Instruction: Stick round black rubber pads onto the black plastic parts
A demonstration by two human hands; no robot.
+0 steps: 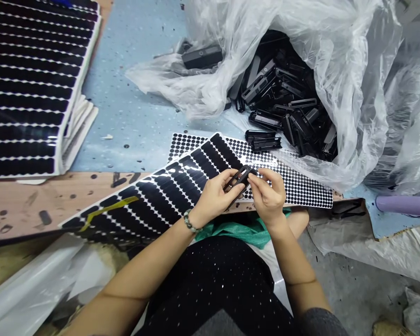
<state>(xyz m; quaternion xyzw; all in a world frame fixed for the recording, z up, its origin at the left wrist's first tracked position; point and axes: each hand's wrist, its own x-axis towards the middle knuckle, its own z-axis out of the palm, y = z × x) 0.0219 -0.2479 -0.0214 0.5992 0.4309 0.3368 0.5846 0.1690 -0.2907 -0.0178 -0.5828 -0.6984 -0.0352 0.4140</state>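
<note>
While left hand (215, 197) and right hand (269, 195) grip black plastic part (240, 182) | above dot sheet (294, 172)

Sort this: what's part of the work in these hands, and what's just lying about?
Work: left hand, right hand, black plastic part, sheet of black round stickers, bagged black plastic parts.

Lying about: purple cylinder, green plastic, yellow strip.

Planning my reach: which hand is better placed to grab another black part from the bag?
Probably the right hand: it sits nearer the pile of black plastic parts than the left hand, though both now hold one part.
</note>
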